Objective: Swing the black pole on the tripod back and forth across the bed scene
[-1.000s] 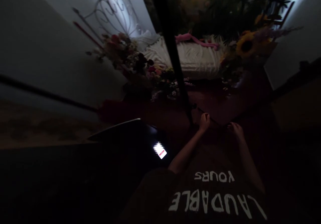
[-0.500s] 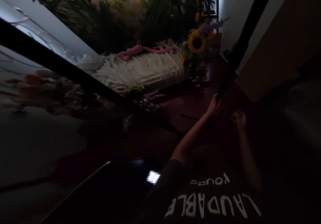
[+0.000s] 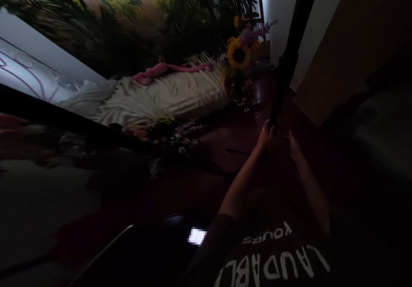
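A long black stand pole [image 3: 294, 38] with a collar partway along it slants up to the top of the view. My left hand [image 3: 264, 136] is closed around its lower part. Just to the right of the pole is my right hand [image 3: 293, 146], its fingers apart and pointing towards it. Darkness hides whether those fingertips touch the pole. The pole's lower end is lost in the dark below my hands.
A second black pole [image 3: 74, 122] crosses the left side. Beyond are a cream-draped seat [image 3: 180, 89] with a pink plush toy [image 3: 154, 70], sunflowers [image 3: 238, 55] and palm leaves. A large brown panel [image 3: 334, 64] stands right; a dark glossy surface [image 3: 128, 257] is lower left.
My right hand has moved left, closer to the pole. My left hand keeps its hold on the pole. The view has turned slightly, so the scene sits further left.
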### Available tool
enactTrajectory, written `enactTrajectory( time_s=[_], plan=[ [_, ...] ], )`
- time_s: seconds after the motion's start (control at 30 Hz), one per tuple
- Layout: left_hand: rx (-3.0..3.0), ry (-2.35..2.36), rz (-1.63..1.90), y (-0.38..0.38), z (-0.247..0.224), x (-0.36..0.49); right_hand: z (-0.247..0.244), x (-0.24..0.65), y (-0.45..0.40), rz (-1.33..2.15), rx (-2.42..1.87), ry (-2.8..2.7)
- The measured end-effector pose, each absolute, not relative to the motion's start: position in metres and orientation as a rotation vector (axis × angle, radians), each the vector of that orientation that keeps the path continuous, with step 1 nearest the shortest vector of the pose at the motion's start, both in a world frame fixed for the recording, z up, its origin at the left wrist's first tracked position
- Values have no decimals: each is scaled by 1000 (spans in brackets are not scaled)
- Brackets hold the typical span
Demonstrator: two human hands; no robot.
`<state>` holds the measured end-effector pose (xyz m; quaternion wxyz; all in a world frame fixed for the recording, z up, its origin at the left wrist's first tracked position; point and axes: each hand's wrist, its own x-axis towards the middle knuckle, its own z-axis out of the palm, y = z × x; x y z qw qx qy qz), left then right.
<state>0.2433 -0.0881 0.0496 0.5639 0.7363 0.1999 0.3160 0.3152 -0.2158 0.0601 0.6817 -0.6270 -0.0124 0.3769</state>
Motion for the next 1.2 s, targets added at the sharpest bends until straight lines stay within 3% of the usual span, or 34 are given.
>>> enactTrajectory(
  time_s=[0.23, 0.53, 0.9, 1.2],
  plan=[
    [1794, 515, 761, -90, 56, 242, 86, 314, -177, 1023, -1115, 58],
    [1768, 489, 791, -89, 50, 243, 76, 324, -191, 526, -1684, -405],
    [1773, 529, 801, -91, 54, 243, 74, 333, -201, 439, -1575, -659],
    [1744, 519, 812, -93, 58, 242, 104, 346, -214, 352, -1596, -987]
  ],
)
